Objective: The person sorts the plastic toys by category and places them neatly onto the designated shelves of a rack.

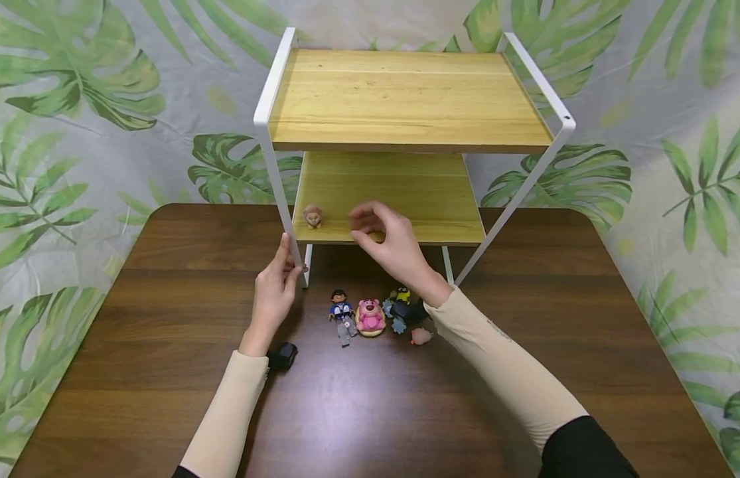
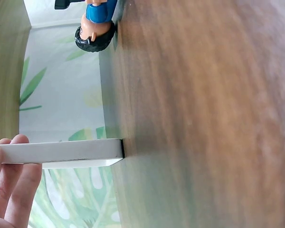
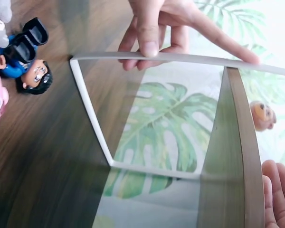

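My left hand (image 1: 273,295) grips the front left leg (image 1: 280,192) of a two-tier shelf unit, thumb on one side and fingers behind it. In the left wrist view those fingers (image 2: 21,194) wrap the white metal bar. My right hand (image 1: 393,244) hovers over the front of the lower board (image 1: 429,216), its fingers loosely curved with a gap to the thumb; nothing shows between them. To its left, a small lion-like figurine (image 1: 312,216) stands at the left end of that board, apart from the hand.
On the dark wood table (image 1: 166,398), before the unit, lie a dark-haired toy figure (image 1: 340,309), a pink bear (image 1: 370,317), a pale pink toy (image 1: 421,336) and other small toys partly behind my right wrist. The upper board (image 1: 405,99) overhangs the lower one.
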Motion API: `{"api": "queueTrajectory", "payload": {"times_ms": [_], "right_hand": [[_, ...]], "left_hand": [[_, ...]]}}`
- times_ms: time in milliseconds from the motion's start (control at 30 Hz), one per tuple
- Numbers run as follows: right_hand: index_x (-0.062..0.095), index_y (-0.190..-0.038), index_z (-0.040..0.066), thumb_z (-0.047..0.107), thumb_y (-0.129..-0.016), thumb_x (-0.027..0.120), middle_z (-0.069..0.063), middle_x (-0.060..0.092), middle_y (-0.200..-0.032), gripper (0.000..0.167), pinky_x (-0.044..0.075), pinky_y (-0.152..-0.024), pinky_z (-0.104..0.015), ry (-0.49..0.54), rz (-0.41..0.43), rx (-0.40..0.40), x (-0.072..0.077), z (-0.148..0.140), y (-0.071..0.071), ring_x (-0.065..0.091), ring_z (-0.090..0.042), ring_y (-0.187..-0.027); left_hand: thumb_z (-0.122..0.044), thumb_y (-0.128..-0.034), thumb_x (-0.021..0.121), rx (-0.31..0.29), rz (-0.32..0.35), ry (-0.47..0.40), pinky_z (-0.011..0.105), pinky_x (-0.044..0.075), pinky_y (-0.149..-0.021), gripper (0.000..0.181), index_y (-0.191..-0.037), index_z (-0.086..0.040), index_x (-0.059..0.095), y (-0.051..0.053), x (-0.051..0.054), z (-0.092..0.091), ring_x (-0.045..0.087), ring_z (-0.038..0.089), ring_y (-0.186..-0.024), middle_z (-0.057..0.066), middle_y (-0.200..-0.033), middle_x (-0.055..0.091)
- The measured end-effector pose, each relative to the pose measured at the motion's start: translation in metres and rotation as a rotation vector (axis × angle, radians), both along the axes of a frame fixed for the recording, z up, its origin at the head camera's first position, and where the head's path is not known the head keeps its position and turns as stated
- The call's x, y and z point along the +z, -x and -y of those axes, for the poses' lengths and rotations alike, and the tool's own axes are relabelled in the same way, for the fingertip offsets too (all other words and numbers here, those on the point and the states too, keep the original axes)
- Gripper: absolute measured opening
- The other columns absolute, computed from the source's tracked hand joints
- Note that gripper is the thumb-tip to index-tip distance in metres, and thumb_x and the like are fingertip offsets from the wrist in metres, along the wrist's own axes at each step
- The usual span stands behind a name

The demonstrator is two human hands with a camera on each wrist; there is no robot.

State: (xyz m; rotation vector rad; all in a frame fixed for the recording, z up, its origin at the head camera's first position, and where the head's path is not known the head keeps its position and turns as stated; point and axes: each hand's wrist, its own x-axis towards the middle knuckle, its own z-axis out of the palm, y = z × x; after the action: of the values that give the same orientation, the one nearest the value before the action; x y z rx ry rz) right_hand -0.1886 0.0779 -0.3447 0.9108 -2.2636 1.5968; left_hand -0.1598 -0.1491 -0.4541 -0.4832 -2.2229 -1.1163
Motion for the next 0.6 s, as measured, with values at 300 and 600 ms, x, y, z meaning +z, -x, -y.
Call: {"api": "queueTrajectory", "payload": {"times_ms": [300,600], "right_hand": [[0.058,-0.11,-0.008,-0.009,-0.086,0.065,-0.024,0.063,-0.104,0.025,0.051,-0.08,-0.038,0.021,0.017,0.009,-0.001,-0.017,-0.009,0.063,-0.03,-0.088],[0.056,-0.104,-0.014,-0.015,-0.084,0.062,-0.028,0.062,-0.099,0.021,0.051,-0.078,-0.039,0.013,-0.02,0.008,0.023,-0.029,-0.039,0.062,-0.036,-0.087]], "left_hand": [[0.018,-0.0816,0.063,0.007,0.0,-0.014,0.045,0.054,-0.066,0.113,-0.146,-0.057,0.01,0.001,-0.002,0.001,0.065,0.032,-0.072,0.015,-0.08,0.06],[0.02,-0.0799,0.063,0.007,-0.003,-0.01,0.045,0.054,-0.065,0.115,-0.146,-0.057,0.009,0.001,-0.001,0.0,0.065,0.032,-0.072,0.013,-0.081,0.06]]}}
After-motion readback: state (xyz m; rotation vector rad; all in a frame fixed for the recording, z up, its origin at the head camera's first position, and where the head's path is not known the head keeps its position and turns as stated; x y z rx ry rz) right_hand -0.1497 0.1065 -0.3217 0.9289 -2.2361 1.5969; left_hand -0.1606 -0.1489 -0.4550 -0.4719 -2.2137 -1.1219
